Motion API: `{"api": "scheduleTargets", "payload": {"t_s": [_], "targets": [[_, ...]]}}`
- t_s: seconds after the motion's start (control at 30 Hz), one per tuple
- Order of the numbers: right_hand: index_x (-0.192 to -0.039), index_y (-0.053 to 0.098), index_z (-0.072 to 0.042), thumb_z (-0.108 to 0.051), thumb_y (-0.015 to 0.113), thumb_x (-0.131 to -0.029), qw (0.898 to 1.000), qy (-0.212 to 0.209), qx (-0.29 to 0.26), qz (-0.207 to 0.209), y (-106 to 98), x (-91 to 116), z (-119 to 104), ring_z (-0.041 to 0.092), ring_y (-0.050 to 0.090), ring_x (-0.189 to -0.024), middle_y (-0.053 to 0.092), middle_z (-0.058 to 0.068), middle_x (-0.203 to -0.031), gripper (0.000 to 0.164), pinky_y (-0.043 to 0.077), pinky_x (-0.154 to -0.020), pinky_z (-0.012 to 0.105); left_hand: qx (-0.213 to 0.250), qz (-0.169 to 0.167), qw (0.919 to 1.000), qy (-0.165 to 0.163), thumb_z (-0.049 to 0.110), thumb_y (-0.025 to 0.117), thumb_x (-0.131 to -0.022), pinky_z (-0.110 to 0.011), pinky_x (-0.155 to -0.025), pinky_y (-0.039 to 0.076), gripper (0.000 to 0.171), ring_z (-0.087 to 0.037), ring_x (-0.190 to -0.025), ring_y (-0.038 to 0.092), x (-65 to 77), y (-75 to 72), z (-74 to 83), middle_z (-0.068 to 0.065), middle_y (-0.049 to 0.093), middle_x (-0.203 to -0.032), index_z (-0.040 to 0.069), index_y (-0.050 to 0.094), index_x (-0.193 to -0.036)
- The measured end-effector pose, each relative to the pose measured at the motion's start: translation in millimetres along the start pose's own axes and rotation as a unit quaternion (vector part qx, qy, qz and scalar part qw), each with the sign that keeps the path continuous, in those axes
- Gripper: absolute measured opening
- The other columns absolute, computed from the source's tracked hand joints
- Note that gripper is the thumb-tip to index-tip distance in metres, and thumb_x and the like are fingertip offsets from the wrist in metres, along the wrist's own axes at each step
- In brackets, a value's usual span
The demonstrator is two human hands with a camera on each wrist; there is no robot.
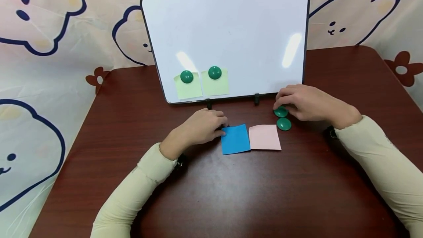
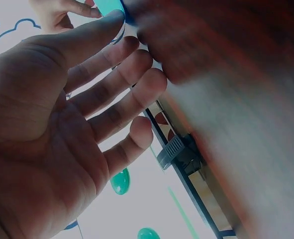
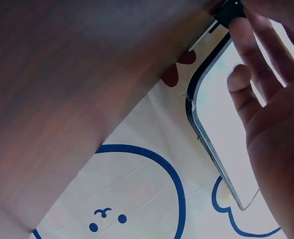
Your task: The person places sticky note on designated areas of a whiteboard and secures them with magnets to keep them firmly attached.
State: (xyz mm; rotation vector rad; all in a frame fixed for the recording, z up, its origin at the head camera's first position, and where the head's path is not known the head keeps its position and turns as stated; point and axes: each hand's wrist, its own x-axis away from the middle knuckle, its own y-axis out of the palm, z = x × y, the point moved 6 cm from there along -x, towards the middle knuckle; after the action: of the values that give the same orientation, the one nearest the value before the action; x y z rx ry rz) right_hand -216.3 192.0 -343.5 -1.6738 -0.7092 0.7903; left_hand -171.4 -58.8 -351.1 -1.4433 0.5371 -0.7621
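Note:
On the table, a blue sticky note lies beside a pink sticky note. My left hand is at the blue note's left edge, its thumb touching the note and the other fingers loosely bent. The left wrist view shows the palm and spread fingers. Beyond the pink note, my right hand holds a green round magnet between fingertips and thumb. A second green magnet lies just nearer to me. In the right wrist view, the right hand hides its magnet.
A framed whiteboard stands at the back on small black feet. Two pale green notes are on its lower left, each under a green magnet. Behind hangs a patterned cloth; the brown tabletop extends toward me.

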Motion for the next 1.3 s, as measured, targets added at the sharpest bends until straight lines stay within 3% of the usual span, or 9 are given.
{"api": "scheduleTargets", "payload": {"t_s": [0.23, 0.5, 0.67, 0.97, 1.3], "targets": [[-0.114, 0.072, -0.021, -0.005, 0.074, -0.080, 0.998, 0.017, -0.021, -0.051, 8, 2, 4, 0.021, 0.060, -0.109, 0.065, -0.001, -0.120, 0.037, 0.053, -0.090, 0.043, 0.000, 0.000, 0.9998, 0.018, 0.028, 0.072, -0.092, -0.034, -0.081, 0.051, 0.020, -0.015, -0.090, 0.065, 0.4, 0.7, 3.0, 0.000, 0.067, -0.097, 0.013, 0.070, -0.106], [-0.117, 0.071, -0.022, -0.014, 0.079, -0.082, 0.996, 0.042, -0.038, -0.062, 9, 4, 7, 0.020, 0.060, -0.112, 0.066, -0.002, -0.120, 0.036, 0.052, -0.095, 0.045, 0.034, 0.011, 0.9983, 0.045, 0.022, 0.075, -0.090, -0.033, -0.082, 0.051, 0.016, -0.013, -0.082, 0.060, 0.5, -0.8, 5.6, 0.001, 0.066, -0.093, 0.013, 0.068, -0.101], [-0.119, 0.070, -0.020, -0.017, 0.079, -0.083, 0.996, 0.051, -0.039, -0.065, 8, 3, 6, 0.019, 0.060, -0.110, 0.065, -0.001, -0.120, 0.037, 0.053, -0.095, 0.046, 0.041, 0.023, 0.9975, 0.052, 0.017, 0.071, -0.092, -0.033, -0.083, 0.053, 0.010, -0.013, -0.084, 0.064, 0.0, -2.7, 6.1, 0.001, 0.072, -0.096, 0.012, 0.069, -0.100], [-0.116, 0.072, -0.018, -0.019, 0.081, -0.079, 0.997, 0.048, -0.030, -0.044, 8, 1, 10, 0.007, 0.054, -0.087, 0.060, -0.008, -0.104, 0.038, 0.051, -0.076, 0.032, 0.058, 0.071, 0.9958, 0.004, 0.016, 0.069, -0.094, -0.033, -0.080, 0.055, 0.010, -0.012, -0.088, 0.070, 0.2, -9.9, -0.4, 0.001, 0.076, -0.101, 0.015, 0.071, -0.103], [-0.107, 0.072, -0.020, -0.024, 0.082, -0.077, 0.998, 0.053, -0.023, -0.018, 6, 1, 12, 0.003, 0.053, -0.086, 0.059, -0.011, -0.102, 0.032, 0.052, -0.076, 0.030, 0.110, 0.155, 0.9809, -0.039, 0.012, 0.066, -0.095, -0.031, -0.075, 0.055, 0.006, -0.013, -0.079, 0.065, 2.1, -19.2, -9.0, 0.000, 0.072, -0.097, 0.013, 0.070, -0.100]]}}
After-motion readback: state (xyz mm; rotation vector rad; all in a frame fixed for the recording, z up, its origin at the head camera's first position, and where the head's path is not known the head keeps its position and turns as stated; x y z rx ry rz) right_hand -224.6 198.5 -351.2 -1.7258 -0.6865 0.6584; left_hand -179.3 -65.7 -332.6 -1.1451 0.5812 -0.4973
